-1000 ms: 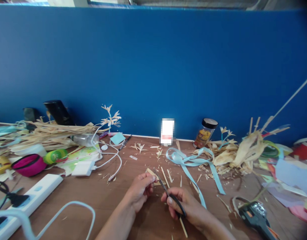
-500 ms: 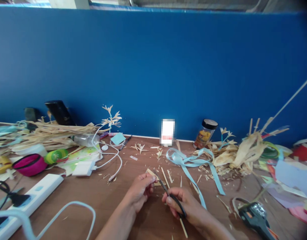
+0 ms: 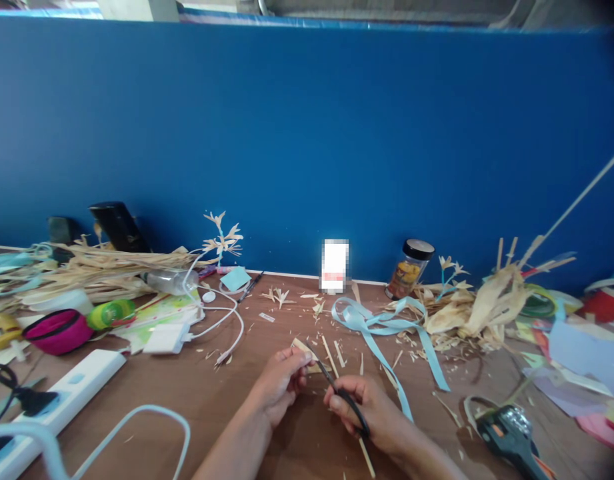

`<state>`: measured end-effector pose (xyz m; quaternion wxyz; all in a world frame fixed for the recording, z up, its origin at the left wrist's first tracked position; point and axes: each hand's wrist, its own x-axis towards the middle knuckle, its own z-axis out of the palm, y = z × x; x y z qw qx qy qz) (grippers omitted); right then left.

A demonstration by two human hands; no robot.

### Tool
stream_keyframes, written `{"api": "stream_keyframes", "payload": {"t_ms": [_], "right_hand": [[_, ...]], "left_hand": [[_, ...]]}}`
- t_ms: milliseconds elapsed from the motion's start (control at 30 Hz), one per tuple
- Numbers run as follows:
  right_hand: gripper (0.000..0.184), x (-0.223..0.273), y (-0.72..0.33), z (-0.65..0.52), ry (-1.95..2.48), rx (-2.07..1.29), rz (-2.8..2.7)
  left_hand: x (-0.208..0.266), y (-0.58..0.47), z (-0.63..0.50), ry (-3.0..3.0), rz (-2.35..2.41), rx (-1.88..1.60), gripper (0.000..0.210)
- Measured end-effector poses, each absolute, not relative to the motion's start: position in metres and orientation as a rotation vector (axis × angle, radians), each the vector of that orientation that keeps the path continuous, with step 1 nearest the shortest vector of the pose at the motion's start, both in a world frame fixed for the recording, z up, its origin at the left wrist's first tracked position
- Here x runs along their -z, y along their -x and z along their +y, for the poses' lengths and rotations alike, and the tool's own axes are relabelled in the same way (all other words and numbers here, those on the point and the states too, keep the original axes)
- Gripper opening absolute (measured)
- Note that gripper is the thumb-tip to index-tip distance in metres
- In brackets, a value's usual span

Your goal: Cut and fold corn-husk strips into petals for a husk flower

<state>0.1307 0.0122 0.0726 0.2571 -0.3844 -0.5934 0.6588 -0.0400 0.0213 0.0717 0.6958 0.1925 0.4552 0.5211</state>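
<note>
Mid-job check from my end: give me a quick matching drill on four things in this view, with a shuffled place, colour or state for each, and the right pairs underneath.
Things:
1. scissors
2. ribbon
3. jar
4. power strip

Descriptions:
A. topped with a black lid
B. white, at the lower left of the view
C. held in the right hand
D. light blue, lying in loops

Right pairs: 1-C, 2-D, 3-A, 4-B

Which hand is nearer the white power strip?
Left. The left hand is right of the white power strip; the right hand, holding scissors, is farther right.
</note>
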Motion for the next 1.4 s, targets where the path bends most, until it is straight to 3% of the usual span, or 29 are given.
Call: {"api": "stream_keyframes", "payload": {"t_ms": [367, 633, 1000, 1400], "right_hand": [[0.034, -0.069, -0.130, 0.014, 1.026, -1.719, -1.479], [0.043, -0.074, -0.133, 0.021, 1.041, -1.539, -1.207], [0.030, -0.073, -0.130, 0.016, 0.992, -1.567, -1.347], [0.036, -0.074, -0.132, 0.021, 1.017, -1.489, -1.170]], "left_hand": [[-0.073, 0.038, 0.020, -0.503, 0.992, -1.182, 0.016], [-0.071, 0.023, 0.010, -0.879, 1.016, -0.976, 0.017], [-0.069, 0.012, 0.004, -1.114, 1.114, -0.805, 0.017], [-0.072, 0.008, 0.006, -0.937, 1.064, -0.984, 0.029]]}}
